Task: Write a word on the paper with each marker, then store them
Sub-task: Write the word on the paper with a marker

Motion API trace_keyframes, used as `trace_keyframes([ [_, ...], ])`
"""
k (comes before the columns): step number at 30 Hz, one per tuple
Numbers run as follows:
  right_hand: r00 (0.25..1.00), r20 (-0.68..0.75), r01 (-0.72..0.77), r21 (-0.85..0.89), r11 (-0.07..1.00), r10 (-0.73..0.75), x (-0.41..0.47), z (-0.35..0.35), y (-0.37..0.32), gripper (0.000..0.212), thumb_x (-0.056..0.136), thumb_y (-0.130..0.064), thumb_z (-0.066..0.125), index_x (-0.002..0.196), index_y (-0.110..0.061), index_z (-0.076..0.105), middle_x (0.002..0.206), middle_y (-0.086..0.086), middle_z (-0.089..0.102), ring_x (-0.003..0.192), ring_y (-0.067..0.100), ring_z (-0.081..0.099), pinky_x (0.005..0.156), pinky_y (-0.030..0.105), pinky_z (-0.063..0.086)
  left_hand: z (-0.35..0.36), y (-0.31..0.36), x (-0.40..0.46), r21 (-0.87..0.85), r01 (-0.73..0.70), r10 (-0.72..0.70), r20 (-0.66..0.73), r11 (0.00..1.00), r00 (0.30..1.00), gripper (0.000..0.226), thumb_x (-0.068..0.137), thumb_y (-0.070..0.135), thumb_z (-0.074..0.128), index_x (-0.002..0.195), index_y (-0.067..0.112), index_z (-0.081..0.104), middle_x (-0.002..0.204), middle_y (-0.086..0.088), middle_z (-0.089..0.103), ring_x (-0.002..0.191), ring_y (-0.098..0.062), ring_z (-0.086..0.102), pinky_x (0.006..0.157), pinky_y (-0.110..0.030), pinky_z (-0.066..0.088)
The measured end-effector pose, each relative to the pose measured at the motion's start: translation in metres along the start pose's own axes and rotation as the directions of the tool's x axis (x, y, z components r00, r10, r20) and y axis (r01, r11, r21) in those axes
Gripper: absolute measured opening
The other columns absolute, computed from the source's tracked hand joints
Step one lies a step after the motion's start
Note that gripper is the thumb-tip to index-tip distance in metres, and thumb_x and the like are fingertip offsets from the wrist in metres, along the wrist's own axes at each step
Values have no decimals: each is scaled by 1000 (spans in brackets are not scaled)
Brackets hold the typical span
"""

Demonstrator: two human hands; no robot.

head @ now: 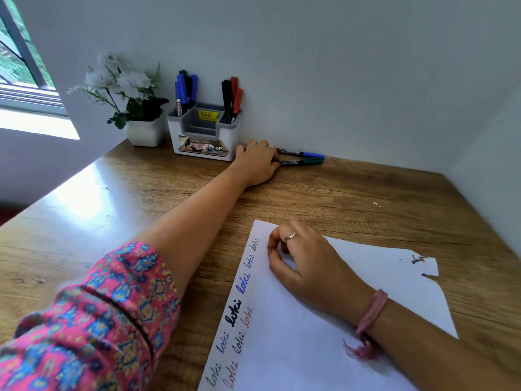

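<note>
A white sheet of paper (pixel 324 356) lies on the wooden desk (pixel 352 193), with "loki" written on it several times in different colours along its left edge. My right hand (pixel 307 263) rests on the paper with its fingers curled and nothing in it. My left hand (pixel 258 162) reaches to the wall, just right of the white and grey marker holder (pixel 203 142). Two markers lie there side by side: a blue-capped marker (pixel 308 154) and a green-capped marker (pixel 308 162). My fingers cover their left ends and seem to pinch the green one.
The holder's left slot has blue and dark markers (pixel 184 91), and its right slot has black and red ones (pixel 232 97). A white pot of artificial flowers (pixel 145 132) stands to its left. A window (pixel 17 66) is at far left. Walls close the desk at back and right.
</note>
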State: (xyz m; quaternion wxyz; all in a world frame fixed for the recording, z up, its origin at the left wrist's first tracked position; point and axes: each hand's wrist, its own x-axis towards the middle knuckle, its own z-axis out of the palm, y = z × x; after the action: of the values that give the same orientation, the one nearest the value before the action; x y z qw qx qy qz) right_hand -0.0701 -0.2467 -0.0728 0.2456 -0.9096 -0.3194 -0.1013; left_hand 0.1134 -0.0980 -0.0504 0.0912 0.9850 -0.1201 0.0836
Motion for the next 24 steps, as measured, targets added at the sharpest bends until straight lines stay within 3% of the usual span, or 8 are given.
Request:
trace_keyframes([
  [2,1000,1,-1,5,1000,1,0,0,-1,4,87,-31,47,87,-27,47,85,-11,45,80,5,41,75,24,37,-4,-4,-12,-117,12,-20,-65,993,998,34,94,37,49,123,21,58,126,-5,53,121,-25,43,103,-47,29],
  [4,1000,4,-5,8,1000,5,0,0,-1,5,86,-31,47,87,-26,48,85,-10,46,81,7,43,76,27,40,-9,-8,-27,-376,17,-81,-153,927,985,27,91,35,56,111,19,64,114,-2,62,107,-20,54,97,-40,40],
  [7,1000,1,-4,26,1000,4,0,0,-2,3,86,-28,49,86,-25,49,85,-9,48,81,8,44,75,28,41,-21,-9,-52,-732,64,-251,-148,678,957,23,88,33,62,102,15,66,97,-3,67,88,-14,60,76,-24,49],
  [10,1000,2,-7,19,1000,7,-1,-2,-3,2,87,-24,52,88,-23,51,87,-7,48,81,8,44,74,25,38,-37,-9,-75,-926,80,-343,-56,369,938,18,86,32,66,92,15,67,90,-5,71,83,-14,65,82,-29,53],
  [14,1000,10,5,11,1000,-5,-1,-4,-5,4,88,-22,55,90,-19,53,86,-8,47,79,7,42,70,20,32,-56,-4,-106,-999,42,-295,42,-6,954,14,86,23,66,94,12,64,86,-2,71,89,-17,69,86,-33,55],
  [18,999,37,-12,19,1000,11,-1,-6,-4,5,89,-22,55,92,-19,54,83,-14,42,76,4,39,66,11,29,-70,7,-131,-995,63,-256,80,-74,963,22,88,24,64,102,8,61,80,-1,72,87,-18,70,81,-34,58],
  [21,998,59,-34,63,997,30,-1,-6,-4,4,89,-22,55,89,-24,52,81,-15,43,74,1,43,62,13,28,-72,14,-144,-988,82,-243,111,-129,964,21,87,25,65,99,8,62,79,-2,71,79,-16,70,70,-28,58],
  [24,996,54,-77,146,986,70,0,-6,-3,21,91,-19,54,78,-33,45,74,-12,47,64,1,44,56,16,29,-65,21,-153,-972,119,-208,161,-202,965,22,88,24,64,100,6,61,81,-5,68,72,-13,69,64,-25,58],
])
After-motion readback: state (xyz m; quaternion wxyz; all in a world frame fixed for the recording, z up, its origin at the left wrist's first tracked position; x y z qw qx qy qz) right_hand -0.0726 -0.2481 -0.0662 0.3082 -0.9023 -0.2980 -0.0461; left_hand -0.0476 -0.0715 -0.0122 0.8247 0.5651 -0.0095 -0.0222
